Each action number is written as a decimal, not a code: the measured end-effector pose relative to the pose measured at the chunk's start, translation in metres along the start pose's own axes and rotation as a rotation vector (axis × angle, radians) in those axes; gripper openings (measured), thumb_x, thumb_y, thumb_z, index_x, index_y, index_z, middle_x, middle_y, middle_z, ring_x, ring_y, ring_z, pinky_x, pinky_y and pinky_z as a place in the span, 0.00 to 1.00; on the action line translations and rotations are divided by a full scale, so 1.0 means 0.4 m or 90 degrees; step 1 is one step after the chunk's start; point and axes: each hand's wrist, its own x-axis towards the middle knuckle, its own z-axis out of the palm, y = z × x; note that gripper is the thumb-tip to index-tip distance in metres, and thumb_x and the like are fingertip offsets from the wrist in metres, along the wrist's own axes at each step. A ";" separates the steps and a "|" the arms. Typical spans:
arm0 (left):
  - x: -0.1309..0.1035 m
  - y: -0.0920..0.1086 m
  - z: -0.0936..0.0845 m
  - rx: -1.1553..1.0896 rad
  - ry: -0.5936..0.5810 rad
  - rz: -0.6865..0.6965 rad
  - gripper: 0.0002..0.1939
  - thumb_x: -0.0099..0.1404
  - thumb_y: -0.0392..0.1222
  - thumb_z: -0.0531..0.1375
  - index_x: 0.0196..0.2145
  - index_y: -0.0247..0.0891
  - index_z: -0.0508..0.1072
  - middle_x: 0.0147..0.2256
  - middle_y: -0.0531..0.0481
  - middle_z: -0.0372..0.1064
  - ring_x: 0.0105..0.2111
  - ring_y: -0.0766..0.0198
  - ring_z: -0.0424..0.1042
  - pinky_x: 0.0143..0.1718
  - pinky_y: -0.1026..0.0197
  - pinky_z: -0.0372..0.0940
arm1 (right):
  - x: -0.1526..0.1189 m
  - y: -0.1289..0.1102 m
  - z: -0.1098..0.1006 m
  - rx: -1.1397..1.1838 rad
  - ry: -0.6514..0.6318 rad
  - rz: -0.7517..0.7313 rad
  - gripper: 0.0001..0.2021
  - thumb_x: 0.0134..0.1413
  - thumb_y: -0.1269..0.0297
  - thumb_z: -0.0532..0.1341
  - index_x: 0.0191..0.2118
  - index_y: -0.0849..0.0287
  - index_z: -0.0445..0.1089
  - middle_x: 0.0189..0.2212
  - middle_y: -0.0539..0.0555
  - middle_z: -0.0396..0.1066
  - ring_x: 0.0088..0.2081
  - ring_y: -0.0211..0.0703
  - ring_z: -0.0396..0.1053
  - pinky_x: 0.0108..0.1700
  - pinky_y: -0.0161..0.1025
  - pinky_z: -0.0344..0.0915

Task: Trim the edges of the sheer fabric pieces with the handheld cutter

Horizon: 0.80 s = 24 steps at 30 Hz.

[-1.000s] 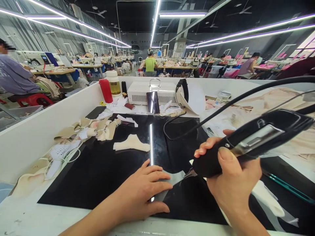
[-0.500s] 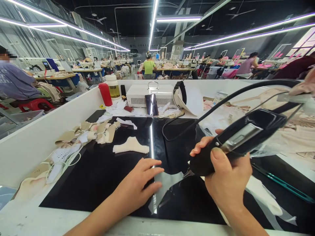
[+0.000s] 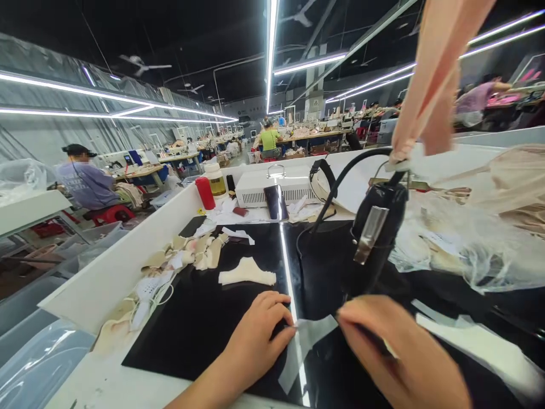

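A thin translucent piece (image 3: 307, 341) lies on the black glossy sheet (image 3: 191, 324), crossing a strip of reflected light. My left hand (image 3: 260, 329) rests at its left corner, thumb and forefinger closed together on the edge. Blurred by motion, my right hand (image 3: 402, 346) is at the piece's right end with its fingers curled and their tips together; what they pinch is hidden, though a bit of something cream shows between them. Behind that hand, a black corded hand tool (image 3: 372, 233) with a metal plate hangs from a pink cloth strip (image 3: 432, 85), out of my grip.
A cream fabric cutout (image 3: 247, 271) lies beyond my left hand. Cream scraps (image 3: 208, 250) pile along the left wall. At the back are a white vented box (image 3: 251, 196), a phone (image 3: 276, 203) and a red container (image 3: 205, 193). Clear plastic bags (image 3: 498, 244) sit at right.
My right hand has let go of the black tool, now hanging upright, and moved down to the translucent piece. My left fingers have closed at its corner. The view has turned leftward.
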 end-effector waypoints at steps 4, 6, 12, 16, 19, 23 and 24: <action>-0.003 0.017 -0.011 -0.061 0.005 -0.021 0.07 0.65 0.29 0.63 0.36 0.41 0.74 0.47 0.50 0.76 0.51 0.58 0.71 0.57 0.56 0.63 | -0.024 0.016 0.077 -0.043 -0.142 -0.126 0.13 0.75 0.62 0.52 0.58 0.54 0.68 0.47 0.55 0.80 0.46 0.47 0.80 0.46 0.40 0.75; -0.005 0.022 -0.024 -0.096 0.010 -0.062 0.04 0.66 0.32 0.62 0.36 0.40 0.74 0.42 0.51 0.77 0.44 0.61 0.74 0.50 0.59 0.65 | -0.031 0.029 0.112 -0.014 -0.154 -0.096 0.12 0.75 0.60 0.53 0.57 0.52 0.67 0.46 0.54 0.80 0.46 0.47 0.80 0.47 0.41 0.75; -0.003 -0.012 -0.085 -0.246 0.011 -0.170 0.07 0.66 0.43 0.60 0.34 0.37 0.69 0.26 0.55 0.69 0.26 0.68 0.67 0.30 0.66 0.60 | -0.005 0.031 0.154 0.117 -0.274 0.112 0.05 0.72 0.65 0.56 0.42 0.49 0.68 0.33 0.45 0.75 0.33 0.40 0.76 0.36 0.34 0.72; 0.012 -0.054 -0.120 -0.326 0.023 -0.193 0.18 0.60 0.50 0.65 0.41 0.38 0.68 0.27 0.56 0.68 0.27 0.66 0.71 0.33 0.63 0.65 | 0.050 0.009 0.187 0.130 -0.308 0.139 0.10 0.72 0.67 0.54 0.36 0.51 0.67 0.32 0.45 0.73 0.33 0.39 0.73 0.37 0.34 0.69; 0.031 -0.074 -0.151 -0.333 0.053 -0.202 0.25 0.58 0.54 0.66 0.48 0.38 0.67 0.29 0.57 0.67 0.26 0.65 0.71 0.32 0.61 0.67 | 0.095 0.003 0.226 0.097 -0.301 0.156 0.08 0.71 0.67 0.57 0.38 0.50 0.71 0.34 0.45 0.75 0.33 0.40 0.73 0.37 0.35 0.68; 0.073 -0.103 -0.202 -0.256 0.123 -0.206 0.23 0.62 0.53 0.63 0.50 0.39 0.67 0.30 0.57 0.67 0.22 0.69 0.64 0.24 0.65 0.62 | 0.143 0.012 0.282 0.014 -0.287 0.178 0.07 0.70 0.65 0.60 0.39 0.51 0.74 0.36 0.47 0.77 0.37 0.44 0.75 0.36 0.39 0.68; 0.084 -0.112 -0.212 -0.226 0.135 -0.203 0.22 0.63 0.52 0.62 0.49 0.39 0.67 0.30 0.57 0.67 0.21 0.69 0.62 0.23 0.65 0.59 | 0.151 0.016 0.295 -0.006 -0.286 0.177 0.07 0.70 0.65 0.60 0.39 0.51 0.75 0.36 0.48 0.77 0.38 0.45 0.76 0.37 0.40 0.69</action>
